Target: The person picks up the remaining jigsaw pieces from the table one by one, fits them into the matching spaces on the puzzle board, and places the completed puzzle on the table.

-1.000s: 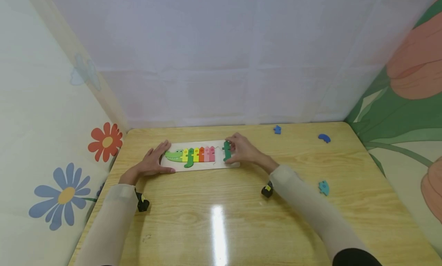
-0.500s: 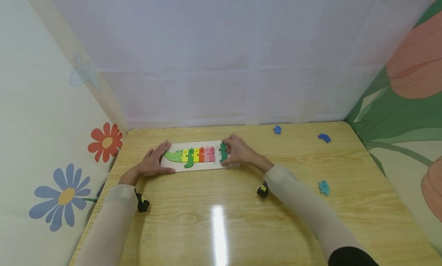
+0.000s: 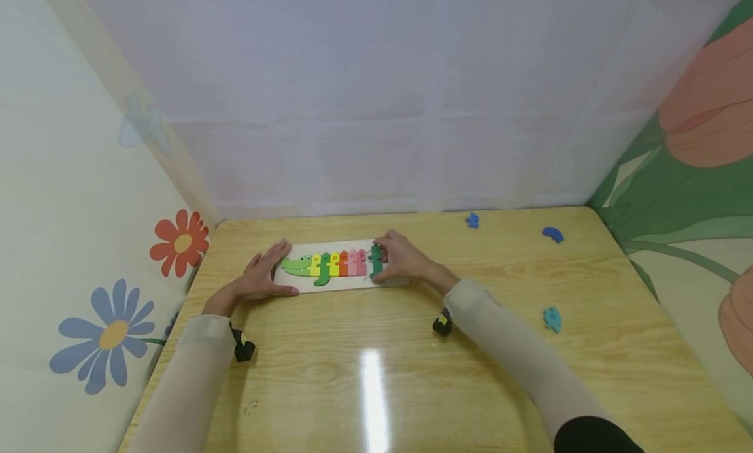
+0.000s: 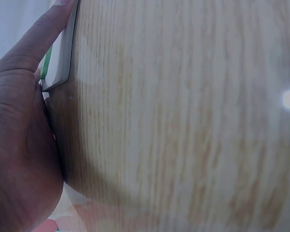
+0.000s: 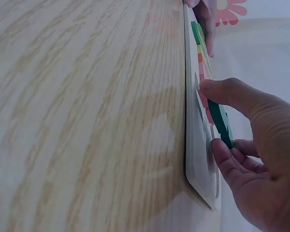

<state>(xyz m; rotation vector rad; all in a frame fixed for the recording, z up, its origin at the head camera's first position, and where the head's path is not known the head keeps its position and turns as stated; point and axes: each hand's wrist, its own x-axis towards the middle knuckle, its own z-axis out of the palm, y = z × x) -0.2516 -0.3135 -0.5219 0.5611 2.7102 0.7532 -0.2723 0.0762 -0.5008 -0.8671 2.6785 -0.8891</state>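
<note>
A white puzzle board (image 3: 338, 284) with a crocodile of coloured pieces lies at the table's far side. My left hand (image 3: 257, 278) holds its left end, thumb along the near edge and fingers at the far corner. In the left wrist view the thumb (image 4: 36, 41) lies against the board's edge. With thumb and fingers, my right hand (image 3: 404, 257) pinches a dark green puzzle piece (image 3: 376, 262) just right of the pink pieces (image 3: 356, 262). The right wrist view shows this green piece (image 5: 219, 121) tilted over the board; its full seating is hidden.
On the wooden table (image 3: 329, 355), right of the board, lie a blue piece (image 3: 473, 221), a dark blue curved piece (image 3: 553, 234) and a light blue piece (image 3: 552, 319). A white cloth wall (image 3: 376, 113) stands behind the table.
My right hand has moved left with the dark green piece, bringing it close against the pink pieces. The left hand and the board have stayed in place.
</note>
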